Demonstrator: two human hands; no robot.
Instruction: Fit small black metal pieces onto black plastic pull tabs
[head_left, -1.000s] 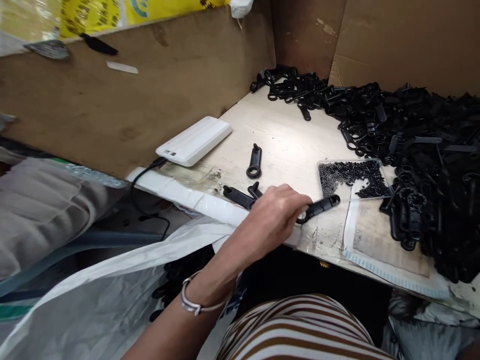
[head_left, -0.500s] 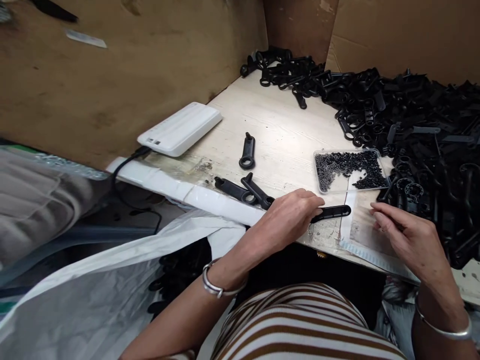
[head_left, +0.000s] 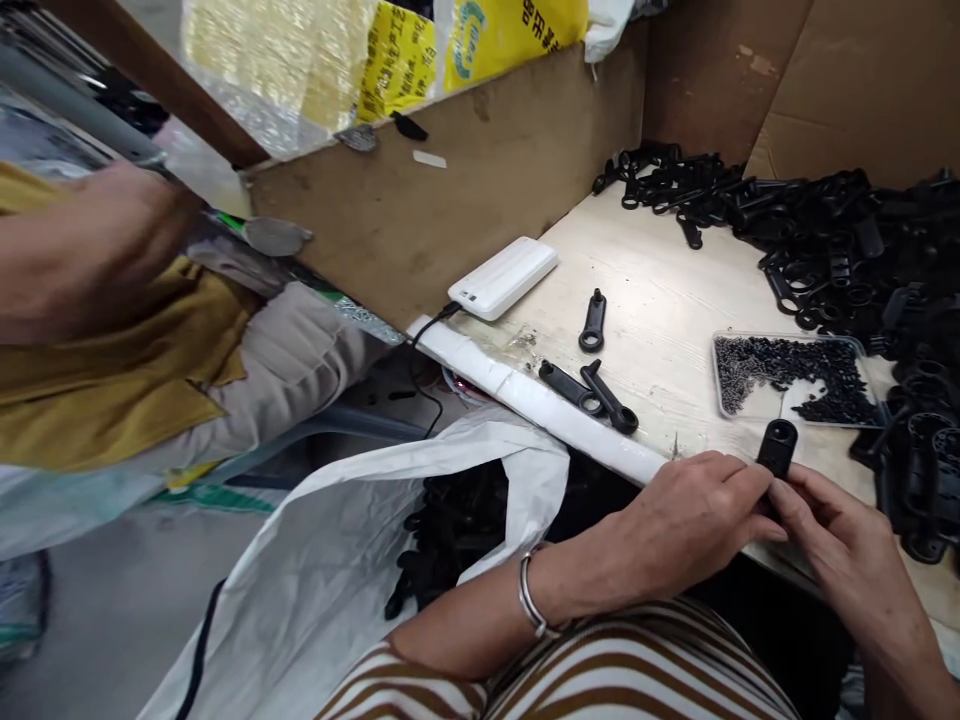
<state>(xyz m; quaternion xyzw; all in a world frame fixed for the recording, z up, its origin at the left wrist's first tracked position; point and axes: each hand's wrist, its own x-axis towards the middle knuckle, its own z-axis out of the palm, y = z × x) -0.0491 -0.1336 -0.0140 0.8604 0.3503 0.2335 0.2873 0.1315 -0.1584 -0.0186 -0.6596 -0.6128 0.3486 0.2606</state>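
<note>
Three loose black handle parts [head_left: 592, 322] on table, one held part [head_left: 776, 446], one white power bank [head_left: 503, 277], one clear tray [head_left: 787, 375].

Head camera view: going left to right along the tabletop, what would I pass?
White power bank → lone black handle piece → two black handle pieces lying side by side → clear tray of small black bits → big heap of black parts.
</note>
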